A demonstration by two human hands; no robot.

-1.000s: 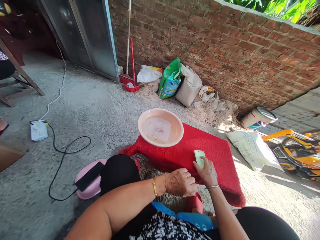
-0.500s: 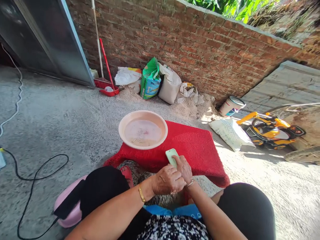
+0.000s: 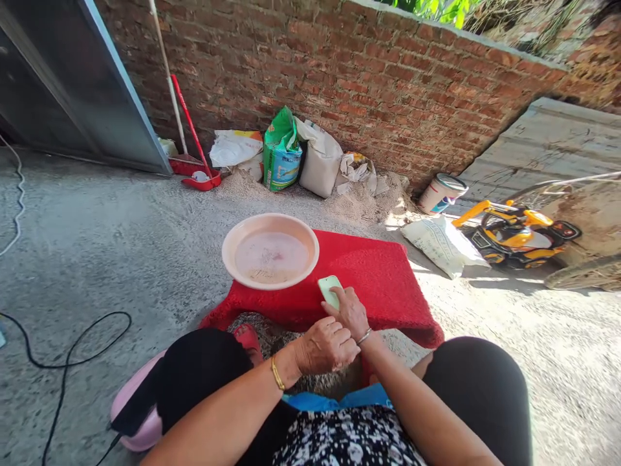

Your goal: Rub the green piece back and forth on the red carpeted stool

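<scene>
My right hand [image 3: 353, 313], with a silver bracelet at the wrist, grips a flat, light green, phone-shaped thing [image 3: 330, 289] with rounded corners. It is over the near edge of a red cloth cover [image 3: 369, 272]. Just below and to the left, my left hand [image 3: 330, 347] is closed in a fist, with a gold bracelet on that wrist; whatever its fingers may hold is hidden. A peach-coloured basin [image 3: 228, 259] of cloudy water stands on the left part of the red cover, beyond both hands.
A pink rounded object [image 3: 140, 440] is by my left leg, near a looped black cable [image 3: 65, 366]. Along the brick wall [image 3: 369, 84] are a red dustpan [image 3: 206, 182], sacks [image 3: 320, 162] and a bucket [image 3: 439, 192]. A yellow toy excavator [image 3: 519, 239] stands right.
My right hand has moved slightly forward with the light green thing, away from my left fist. The surroundings have shifted a little leftward in view. The basin stays on the red cover.
</scene>
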